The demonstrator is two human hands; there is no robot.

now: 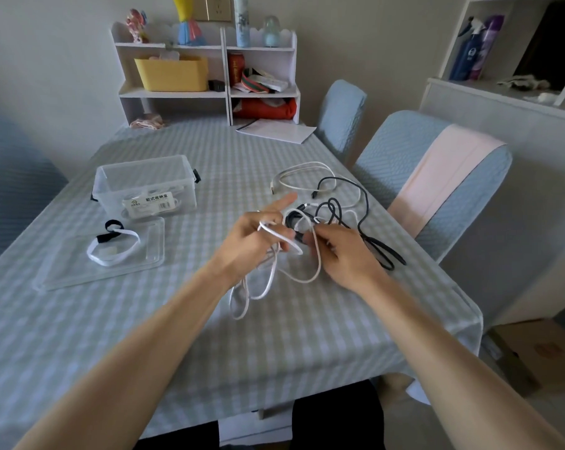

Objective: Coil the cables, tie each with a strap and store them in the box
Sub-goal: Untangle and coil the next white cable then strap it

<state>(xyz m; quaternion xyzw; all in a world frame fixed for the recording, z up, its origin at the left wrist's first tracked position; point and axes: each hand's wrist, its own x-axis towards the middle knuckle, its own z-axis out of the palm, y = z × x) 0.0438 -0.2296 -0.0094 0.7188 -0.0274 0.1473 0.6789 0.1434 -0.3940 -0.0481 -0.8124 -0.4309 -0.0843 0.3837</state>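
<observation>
Both hands are raised over the middle of the table. My left hand holds loops of a white cable, whose slack hangs down to the cloth. My right hand pinches the same white cable beside a small black coil. A long black cable lies tangled just beyond my right hand. Farther back lies a loose white cable. The clear plastic box stands open at the left. Its lid lies in front of it and carries a coiled white cable tied with a black strap.
A white desk shelf with a yellow bin stands at the table's far edge. Papers lie near it. Two blue-covered chairs stand along the right side. A cardboard box sits on the floor at the right.
</observation>
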